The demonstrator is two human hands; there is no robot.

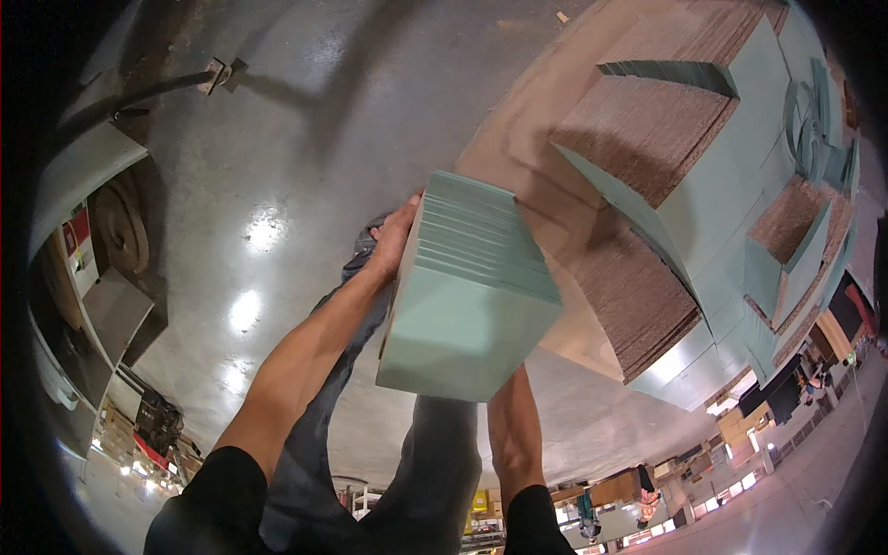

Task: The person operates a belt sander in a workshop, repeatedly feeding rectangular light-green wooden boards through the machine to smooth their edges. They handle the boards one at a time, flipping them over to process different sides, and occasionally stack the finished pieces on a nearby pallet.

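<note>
A thick stack of pale green boards (472, 324) is in front of my legs, its layered edges showing on the far part. My left hand (400, 231) grips the stack's left side near its far corner, fingers bent against the edge. On the other side, my right forearm (515, 425) runs up to the stack's near right corner. The boards hide my right hand and its fingers. What lies under the stack is also out of sight.
To the right, piles of green-faced boards with brown particle edges (647, 129) stand on a brown sheet (518, 120). At left are a machine with an open compartment (102, 259) and a dark bar with a plate foot (217, 76). Other people (647, 499) are far off.
</note>
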